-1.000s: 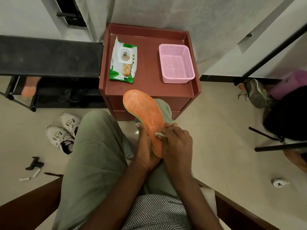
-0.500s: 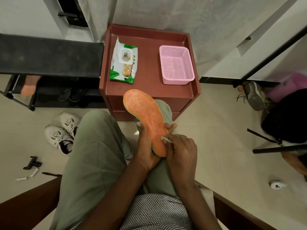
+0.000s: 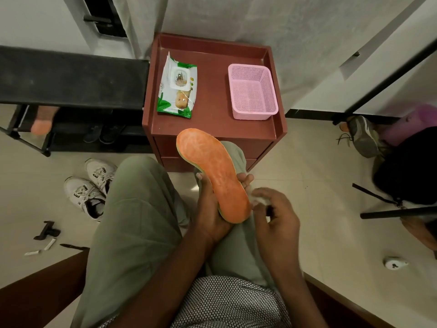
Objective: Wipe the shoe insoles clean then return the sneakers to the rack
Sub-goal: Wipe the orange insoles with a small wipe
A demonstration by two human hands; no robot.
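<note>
Head view, the only one I have. On the red cabinet (image 3: 214, 119) a pink basket (image 3: 252, 91) sits at the right of the top; I see nothing inside it through the mesh floor. At the left of the same top lies a pack of wipes (image 3: 176, 87), its flap closed, well apart from the basket. Below the cabinet's front edge, over the person's lap, I note the orange insole (image 3: 214, 175). Its long axis runs diagonally, the broad toe end pointing up and left toward the cabinet, the narrower heel end down and right. The left hand (image 3: 210, 210) holds it from beneath, thumb along the left edge and fingertips curling up at the right edge. The right hand (image 3: 275, 216) is just beside the heel end, apart from the orange face, with its fingers curled around a small white wipe (image 3: 260, 200); this part is blurred, so I cannot tell how tightly it is pinched. A pair of white sneakers (image 3: 91, 185) stands on the floor at the left, near the black rack (image 3: 71, 79), which holds dark shoes on a lower shelf.
</note>
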